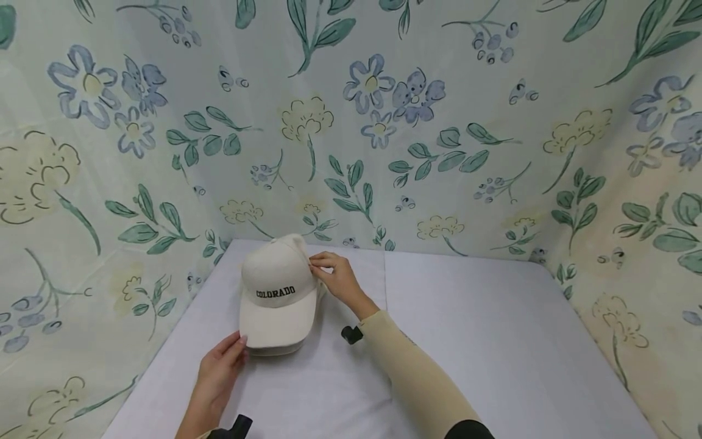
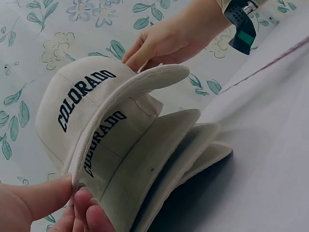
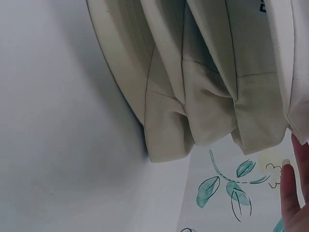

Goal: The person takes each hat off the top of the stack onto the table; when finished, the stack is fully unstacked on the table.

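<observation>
An off-white baseball cap lettered COLORADO tops a stack of matching caps. My left hand pinches the left edge of its brim between thumb and fingers. At the cap's other side, my right hand grips the lower edge near the back. In the left wrist view the top cap is tilted up, its brim apart from the lower caps. Several nested brims show under it. The right wrist view shows the stacked caps' sides, with only some fingers of the right hand in sight.
A white cloth covers the table under the stack. Floral curtains hang behind the table and along both sides. A black wrist strap is on the right wrist.
</observation>
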`<state>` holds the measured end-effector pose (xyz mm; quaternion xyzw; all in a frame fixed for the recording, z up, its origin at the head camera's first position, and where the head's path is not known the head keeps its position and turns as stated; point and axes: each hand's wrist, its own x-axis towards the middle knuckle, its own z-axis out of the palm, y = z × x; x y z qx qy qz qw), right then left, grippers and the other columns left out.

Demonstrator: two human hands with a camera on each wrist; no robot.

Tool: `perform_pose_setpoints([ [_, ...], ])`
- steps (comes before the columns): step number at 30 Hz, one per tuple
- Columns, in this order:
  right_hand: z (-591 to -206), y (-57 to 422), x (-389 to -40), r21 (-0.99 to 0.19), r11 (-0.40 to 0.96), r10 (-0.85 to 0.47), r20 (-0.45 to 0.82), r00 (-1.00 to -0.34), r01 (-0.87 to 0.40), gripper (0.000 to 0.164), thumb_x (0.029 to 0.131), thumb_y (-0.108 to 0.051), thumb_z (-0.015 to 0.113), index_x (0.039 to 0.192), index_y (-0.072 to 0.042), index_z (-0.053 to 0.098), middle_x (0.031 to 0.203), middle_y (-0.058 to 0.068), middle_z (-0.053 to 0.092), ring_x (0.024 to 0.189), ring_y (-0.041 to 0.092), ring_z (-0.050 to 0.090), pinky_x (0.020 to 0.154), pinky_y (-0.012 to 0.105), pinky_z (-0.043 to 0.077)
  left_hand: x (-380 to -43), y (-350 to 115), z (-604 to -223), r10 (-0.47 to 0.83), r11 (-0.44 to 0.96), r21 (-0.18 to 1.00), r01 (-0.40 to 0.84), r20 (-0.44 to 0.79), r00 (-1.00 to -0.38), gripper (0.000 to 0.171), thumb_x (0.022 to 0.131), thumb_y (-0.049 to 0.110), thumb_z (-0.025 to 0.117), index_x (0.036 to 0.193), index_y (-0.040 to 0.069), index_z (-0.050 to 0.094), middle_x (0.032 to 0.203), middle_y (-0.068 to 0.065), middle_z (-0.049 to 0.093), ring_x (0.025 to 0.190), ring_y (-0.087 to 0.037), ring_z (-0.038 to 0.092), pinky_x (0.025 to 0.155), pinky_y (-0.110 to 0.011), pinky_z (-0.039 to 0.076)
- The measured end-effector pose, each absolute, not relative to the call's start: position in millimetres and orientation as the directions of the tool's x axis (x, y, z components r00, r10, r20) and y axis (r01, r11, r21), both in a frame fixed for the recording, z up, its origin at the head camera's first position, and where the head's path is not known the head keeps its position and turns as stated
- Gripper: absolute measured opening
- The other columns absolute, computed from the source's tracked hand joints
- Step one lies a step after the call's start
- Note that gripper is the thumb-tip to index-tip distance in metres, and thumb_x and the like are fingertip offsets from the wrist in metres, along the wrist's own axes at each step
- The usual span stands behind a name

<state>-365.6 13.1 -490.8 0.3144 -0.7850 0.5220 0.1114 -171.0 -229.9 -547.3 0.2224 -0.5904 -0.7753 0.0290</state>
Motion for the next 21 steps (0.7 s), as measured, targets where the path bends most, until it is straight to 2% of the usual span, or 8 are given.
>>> perform_pose_setpoints([
  [4,-489.4,13.8,-366.1,-0.748,0.272,-0.353,0.508,-0.786,-0.606,0.016,0.095,-0.01,0.074,0.109,-0.004,0.078,0.114,0.002,0.074,0.113,0.017,0.065,0.095,0.031,0.053,-172.8,-232.0,-542.3,-0.267,-0.365,0.909,-0.198,-0.306,-0.914,0.053,0.102,0.012,0.063,0.147,-0.006,0.041,0.097,0.011,0.067,0.091,-0.004,0.062,0.088,-0.021,0.052],
  [9,-486.6,14.7,-364.9,-0.745,0.291,-0.309,0.52,-0.796,-0.6,0.015,0.097,-0.016,0.072,0.108,-0.009,0.079,0.11,-0.001,0.075,0.107,0.015,0.067,0.092,0.045,0.054,-175.1,-233.1,-537.3,-0.233,-0.409,0.895,-0.176,-0.29,-0.928,0.042,0.103,0.007,0.06,0.14,-0.003,0.046,0.097,0.01,0.068,0.09,-0.003,0.062,0.088,-0.02,0.052],
  [12,-484.3,14.4,-364.9,-0.746,0.273,-0.289,0.539,-0.791,-0.608,0.013,0.097,-0.017,0.072,0.106,-0.011,0.079,0.105,-0.001,0.075,0.1,0.014,0.068,0.09,0.051,0.053,-176.9,-233.6,-535.4,-0.221,-0.423,0.888,-0.178,-0.292,-0.931,0.043,0.103,0.006,0.06,0.142,-0.003,0.045,0.097,0.009,0.068,0.089,-0.003,0.062,0.088,-0.021,0.052],
  [17,-474.5,14.2,-362.0,-0.76,0.256,-0.257,0.542,-0.8,-0.597,0.012,0.097,-0.018,0.072,0.105,-0.011,0.078,0.104,-0.001,0.076,0.098,0.011,0.068,0.088,0.04,0.054,-178.6,-233.9,-531.1,-0.197,-0.416,0.888,-0.197,-0.3,-0.933,0.055,0.104,0.006,0.058,0.151,-0.007,0.033,0.099,0.01,0.067,0.091,-0.004,0.061,0.089,-0.021,0.052],
  [21,-462.3,15.0,-358.7,-0.775,0.238,-0.233,0.539,-0.81,-0.585,0.016,0.097,-0.022,0.072,0.106,-0.01,0.078,0.105,0.0,0.076,0.099,0.013,0.068,0.087,0.037,0.054,-179.9,-233.1,-527.6,-0.185,-0.392,0.9,-0.192,-0.281,-0.942,0.054,0.105,0.007,0.057,0.151,-0.008,0.033,0.101,0.009,0.065,0.093,-0.004,0.06,0.09,-0.021,0.051],
])
